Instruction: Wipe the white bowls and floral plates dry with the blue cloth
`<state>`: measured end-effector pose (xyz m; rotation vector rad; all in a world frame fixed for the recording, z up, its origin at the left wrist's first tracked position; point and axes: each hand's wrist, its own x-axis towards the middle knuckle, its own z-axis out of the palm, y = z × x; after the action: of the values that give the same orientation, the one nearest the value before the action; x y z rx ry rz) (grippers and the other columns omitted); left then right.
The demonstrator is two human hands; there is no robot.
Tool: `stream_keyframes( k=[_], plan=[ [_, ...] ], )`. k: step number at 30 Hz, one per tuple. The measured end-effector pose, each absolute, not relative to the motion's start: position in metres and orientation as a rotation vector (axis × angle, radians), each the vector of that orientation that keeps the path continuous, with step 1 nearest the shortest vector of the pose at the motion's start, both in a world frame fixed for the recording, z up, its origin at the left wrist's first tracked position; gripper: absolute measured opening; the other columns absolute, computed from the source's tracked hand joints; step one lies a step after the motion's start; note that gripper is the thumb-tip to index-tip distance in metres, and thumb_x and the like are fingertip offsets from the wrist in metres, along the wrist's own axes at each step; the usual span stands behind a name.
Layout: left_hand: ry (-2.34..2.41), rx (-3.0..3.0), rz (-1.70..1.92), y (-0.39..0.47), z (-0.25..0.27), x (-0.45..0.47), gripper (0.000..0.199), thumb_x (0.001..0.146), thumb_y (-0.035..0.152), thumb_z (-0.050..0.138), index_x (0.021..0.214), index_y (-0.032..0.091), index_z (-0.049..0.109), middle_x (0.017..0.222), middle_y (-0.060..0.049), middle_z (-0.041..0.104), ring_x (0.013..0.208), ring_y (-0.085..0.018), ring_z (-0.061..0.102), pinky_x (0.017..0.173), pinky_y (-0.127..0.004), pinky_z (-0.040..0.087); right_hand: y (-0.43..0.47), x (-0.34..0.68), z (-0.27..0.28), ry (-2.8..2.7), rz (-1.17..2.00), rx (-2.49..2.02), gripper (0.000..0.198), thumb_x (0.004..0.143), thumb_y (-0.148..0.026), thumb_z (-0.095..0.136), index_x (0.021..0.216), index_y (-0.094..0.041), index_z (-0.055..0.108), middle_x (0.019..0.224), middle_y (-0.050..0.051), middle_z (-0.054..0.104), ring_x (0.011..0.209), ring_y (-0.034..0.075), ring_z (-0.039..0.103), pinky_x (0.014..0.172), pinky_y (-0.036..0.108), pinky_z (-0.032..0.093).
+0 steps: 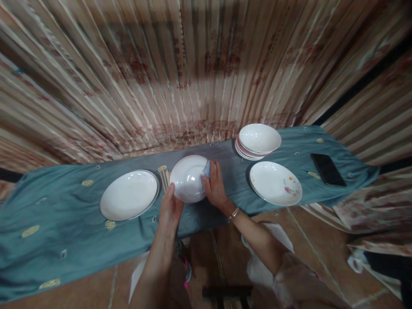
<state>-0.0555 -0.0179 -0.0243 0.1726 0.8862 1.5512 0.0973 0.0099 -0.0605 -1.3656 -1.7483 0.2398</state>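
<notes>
Over the middle of the table I hold a white plate (188,178), tilted, with light glinting off it. My left hand (170,207) is closed on its lower left edge, the thumb lying on the rim. At the right rim my right hand (216,188) is closed on a small light-blue cloth (207,169) and presses it against the plate. Several chopsticks (165,178) lie just left of the plate, partly hidden by it.
To the left lie stacked white plates (128,195). A stack of white bowls (259,139) with red bands stands at the back right, a flower-patterned plate (273,182) before it. A black phone (328,169) rests farther right on the green tablecloth (80,231). Curtains (193,77) hang behind.
</notes>
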Motion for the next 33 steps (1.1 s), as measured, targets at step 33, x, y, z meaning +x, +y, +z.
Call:
stream_keyframes(
  k=[33],
  plan=[
    [0.776, 0.183, 1.507, -0.023, -0.013, -0.039, 0.04, 0.086, 0.023, 0.065, 0.124, 0.012, 0.063, 0.109, -0.011, 0.075, 0.113, -0.026, 0.065, 0.104, -0.04, 0.049, 0.004, 0.099, -0.048, -2.004, -0.011, -1.492, 0.068, 0.101, -0.045, 0.033, 0.152, -0.001, 0.024, 0.158, 0.026, 0.026, 0.152, 0.031, 0.011, 0.118, 0.054, 0.022]
  ],
)
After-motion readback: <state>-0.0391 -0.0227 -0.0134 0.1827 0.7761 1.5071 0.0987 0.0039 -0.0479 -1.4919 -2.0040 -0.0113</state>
